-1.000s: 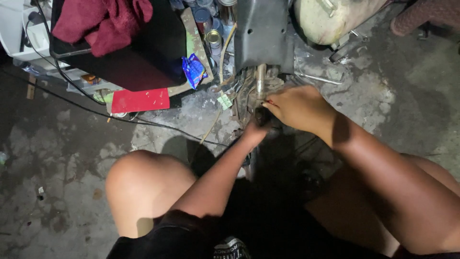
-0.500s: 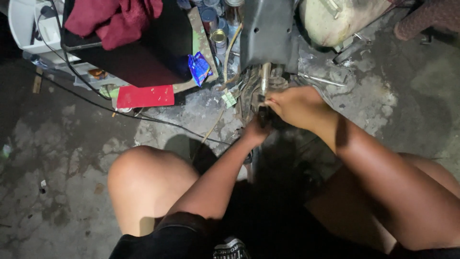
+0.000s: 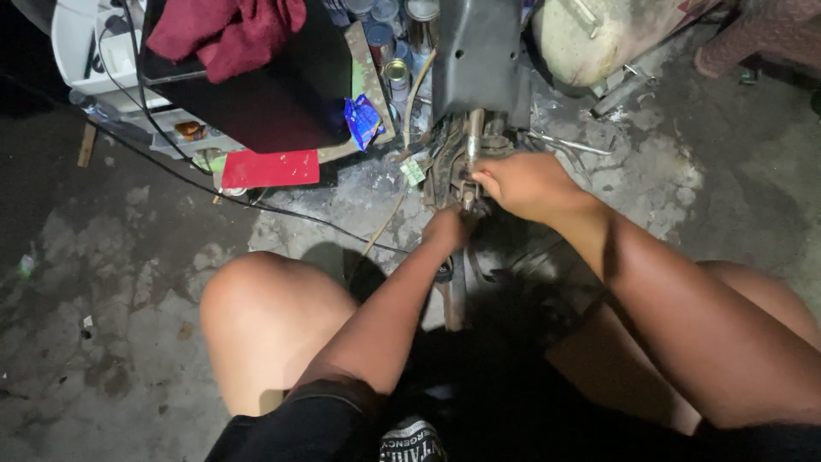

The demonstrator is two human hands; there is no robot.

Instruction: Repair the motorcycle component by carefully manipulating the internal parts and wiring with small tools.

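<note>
Metal made up the thing both hands were busy with: a thin grey metal rod [image 3: 473,141] standing up out of a dirty tangle of metal parts and wires [image 3: 445,167] on the cracked concrete floor [image 3: 128,342], just under a dark grey metal cover [image 3: 479,60]. It looked hard and stiff, not bendy, and likely greasy, so it could slip. I think the best place to hold it was low on the rod, where the fingers could wrap right round it.

The right hand [image 3: 526,184] had its grip curled tight near the bottom of the rod, and it seemed to pinch a small part there. The left hand [image 3: 446,229] sat just below, fingers closed, but I could not tell what was in them because it was too dark.

Close by lay a small green tag [image 3: 413,172] and a thin tan stick [image 3: 385,224]. A black cable [image 3: 282,210] ran across the floor near the left hand and could get caught. Farther off were a flat red card [image 3: 270,168], a shiny blue wrapper [image 3: 363,120], some round tin cans [image 3: 397,73], a black box [image 3: 274,103] with a dark red cloth [image 3: 227,30] on top, and a big dirty white tank [image 3: 599,34]. The person's bare knees [image 3: 265,299] were on both sides, so there was little room.
</note>
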